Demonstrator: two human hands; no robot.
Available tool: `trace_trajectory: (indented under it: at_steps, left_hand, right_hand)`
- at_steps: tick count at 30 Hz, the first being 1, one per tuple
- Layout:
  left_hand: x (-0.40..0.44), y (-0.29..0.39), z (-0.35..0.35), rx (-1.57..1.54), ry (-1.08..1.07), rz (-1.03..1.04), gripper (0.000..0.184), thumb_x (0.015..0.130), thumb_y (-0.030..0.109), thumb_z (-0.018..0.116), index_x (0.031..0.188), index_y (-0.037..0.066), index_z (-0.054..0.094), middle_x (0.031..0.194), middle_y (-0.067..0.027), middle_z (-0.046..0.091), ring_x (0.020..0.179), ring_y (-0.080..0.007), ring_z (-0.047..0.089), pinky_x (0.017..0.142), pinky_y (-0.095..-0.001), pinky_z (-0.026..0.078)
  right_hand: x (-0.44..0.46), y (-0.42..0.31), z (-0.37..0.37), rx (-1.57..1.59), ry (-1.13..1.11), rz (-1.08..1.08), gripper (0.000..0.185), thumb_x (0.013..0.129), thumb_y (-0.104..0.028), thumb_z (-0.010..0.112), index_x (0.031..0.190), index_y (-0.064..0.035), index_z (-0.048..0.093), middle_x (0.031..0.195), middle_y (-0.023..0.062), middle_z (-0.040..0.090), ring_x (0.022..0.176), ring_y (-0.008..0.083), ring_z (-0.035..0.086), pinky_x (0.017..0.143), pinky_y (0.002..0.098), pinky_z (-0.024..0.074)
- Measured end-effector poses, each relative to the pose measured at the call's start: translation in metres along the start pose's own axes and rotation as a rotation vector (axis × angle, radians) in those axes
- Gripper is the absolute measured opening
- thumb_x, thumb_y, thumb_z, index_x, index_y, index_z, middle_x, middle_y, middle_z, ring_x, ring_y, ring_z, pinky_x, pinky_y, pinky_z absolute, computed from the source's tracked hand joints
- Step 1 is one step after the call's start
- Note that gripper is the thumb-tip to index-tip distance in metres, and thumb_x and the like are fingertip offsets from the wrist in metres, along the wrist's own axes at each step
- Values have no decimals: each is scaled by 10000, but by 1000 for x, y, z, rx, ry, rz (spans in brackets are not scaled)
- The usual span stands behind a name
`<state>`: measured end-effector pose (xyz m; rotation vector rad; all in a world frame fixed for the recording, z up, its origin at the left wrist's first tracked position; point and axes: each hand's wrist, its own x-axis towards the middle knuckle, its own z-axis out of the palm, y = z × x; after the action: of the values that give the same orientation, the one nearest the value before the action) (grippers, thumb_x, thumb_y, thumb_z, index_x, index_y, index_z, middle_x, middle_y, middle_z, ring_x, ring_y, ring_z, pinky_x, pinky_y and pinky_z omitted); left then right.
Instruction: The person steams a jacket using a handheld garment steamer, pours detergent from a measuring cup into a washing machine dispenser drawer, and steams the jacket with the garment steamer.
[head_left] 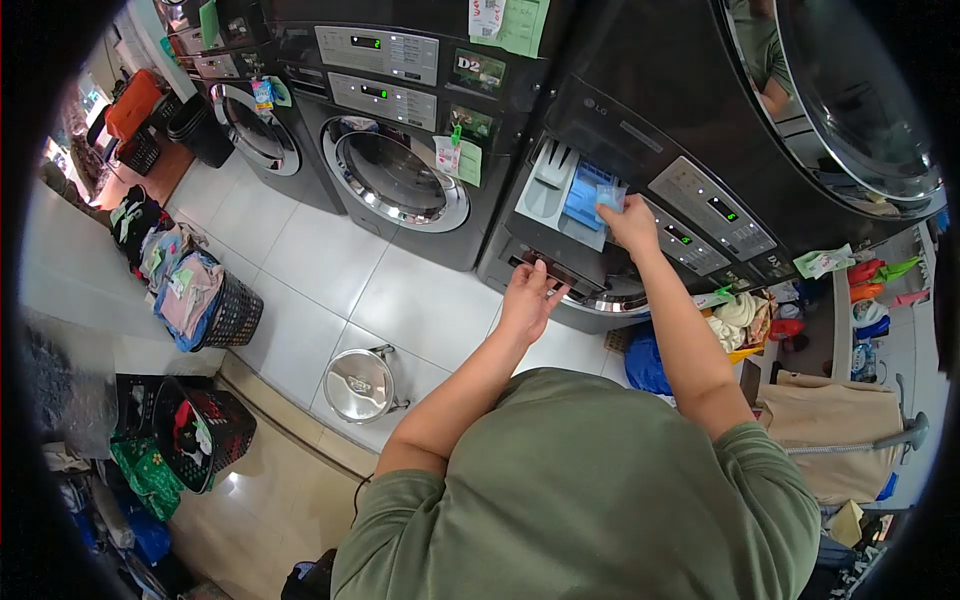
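Note:
A detergent drawer [545,190] is pulled out of the black washing machine, with a blue compartment [583,197] inside it. My right hand [630,225] is over the drawer's right side, its fingers pinched on a small translucent packet [608,198] above the blue compartment. Along the drawer's dark front panel [560,265] lies my left hand [530,300], thumb on top and the other fingers spread below, touching the front edge. The machine's control panel [690,232] is to the right of my right hand.
More washing machines [395,175] line the wall to the left. A round metal stool [360,385] stands on the tiles. Laundry baskets [232,310] with clothes are at the left. At the right are a yellow basket of laundry, a blue bag [648,362] and a beige cloth [830,430].

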<state>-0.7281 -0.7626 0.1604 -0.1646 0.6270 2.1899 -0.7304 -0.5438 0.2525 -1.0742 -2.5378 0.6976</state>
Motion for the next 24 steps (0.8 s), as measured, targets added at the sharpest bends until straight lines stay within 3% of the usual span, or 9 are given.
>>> trace_trajectory:
  at_steps: [7, 8, 15, 18, 21, 24]
  left_hand:
    - [-2, -3, 1, -52, 18, 22, 254, 1002, 313, 611, 1063, 130, 446, 1016, 5, 551, 924, -138, 558, 971, -440, 498]
    - [1, -7, -3, -59, 15, 28, 236, 993, 298, 625, 1039, 134, 461, 1061, -14, 584, 1000, -175, 584, 954, -436, 514]
    - [2, -12, -2, -16, 63, 55, 259, 984, 191, 637, 1150, 105, 458, 1042, -11, 586, 1007, -166, 605, 971, -437, 517]
    - [4, -10, 1, -25, 67, 62, 279, 978, 168, 644, 1168, 100, 452, 1038, -11, 582, 1007, -165, 603, 978, -444, 517]
    - [5, -9, 1, -16, 51, 59, 283, 977, 160, 644, 1174, 102, 449, 1031, -6, 573, 1013, -169, 598, 979, -453, 513]
    - [7, -13, 0, 25, 77, 62, 260, 987, 171, 630, 1172, 124, 453, 1032, 2, 574, 1016, -169, 595, 975, -470, 509]
  right_hand:
    - [12, -74, -16, -480, -155, 104, 652, 798, -500, 708, 1173, 29, 642, 1132, 275, 681, 1111, 381, 657, 943, 437, 527]
    - [13, -82, -18, -541, -197, 82, 609, 807, -471, 714, 1182, 5, 649, 1185, 250, 669, 1113, 372, 657, 937, 431, 533]
    - [14, -89, -7, -753, -84, -141, 569, 815, -438, 726, 1181, -16, 616, 1231, 197, 630, 1126, 349, 647, 931, 439, 542]
    - [13, -80, -3, -754, -105, -183, 550, 821, -414, 726, 1173, -9, 603, 1221, 203, 631, 1097, 357, 660, 906, 450, 550]
    - [4, -77, -10, -569, 11, -175, 594, 805, -428, 738, 1189, 2, 596, 1196, 214, 638, 1057, 365, 673, 876, 448, 554]
    - [25, -21, 11, -144, 35, -111, 595, 812, -415, 764, 1187, 13, 589, 1106, 187, 664, 953, 316, 702, 803, 405, 565]
